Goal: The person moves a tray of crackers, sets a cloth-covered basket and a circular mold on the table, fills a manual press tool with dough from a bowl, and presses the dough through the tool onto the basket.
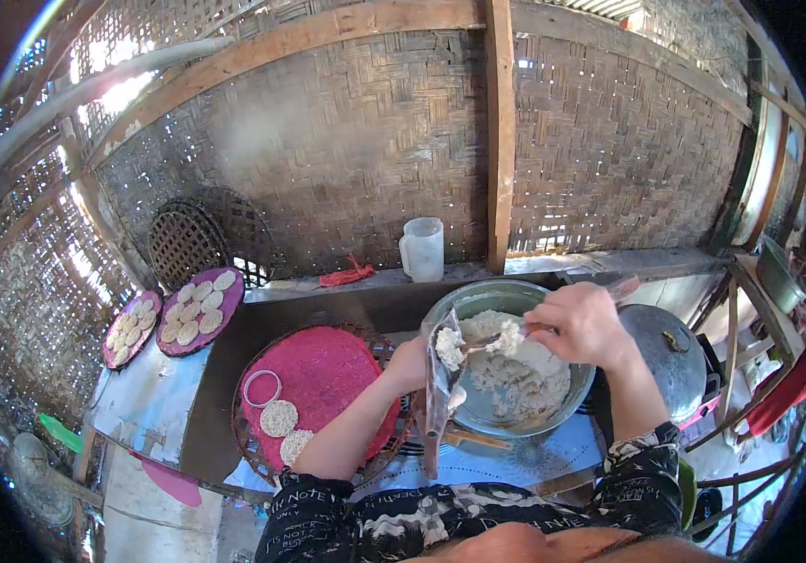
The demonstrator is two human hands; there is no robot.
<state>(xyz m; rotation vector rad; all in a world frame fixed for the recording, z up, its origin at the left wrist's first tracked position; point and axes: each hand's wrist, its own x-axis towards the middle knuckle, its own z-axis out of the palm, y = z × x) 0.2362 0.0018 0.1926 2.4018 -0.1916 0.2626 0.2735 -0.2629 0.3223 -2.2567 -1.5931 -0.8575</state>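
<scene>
My left hand (410,365) grips a dark, flat, paddle-like tool (440,389) at the left rim of a green basin (436,305); its narrow end points down toward me. A clump of cooked rice (449,348) sticks to its upper part. Closed around a wooden spatula (542,330), my right hand (578,324) is above the basin, the handle jutting out to the upper right. More rice clings to the spatula's working end, close to the clump on the left tool. A large mass of pale rice (520,380) lies in the basin.
Left of the basin, a pink-covered round tray (328,361) holds flat rice discs (279,418) and a white ring (262,388). Two more disc trays (198,324) lean farther left. A plastic jug (423,249) stands behind; a lidded pot (654,357) is at right.
</scene>
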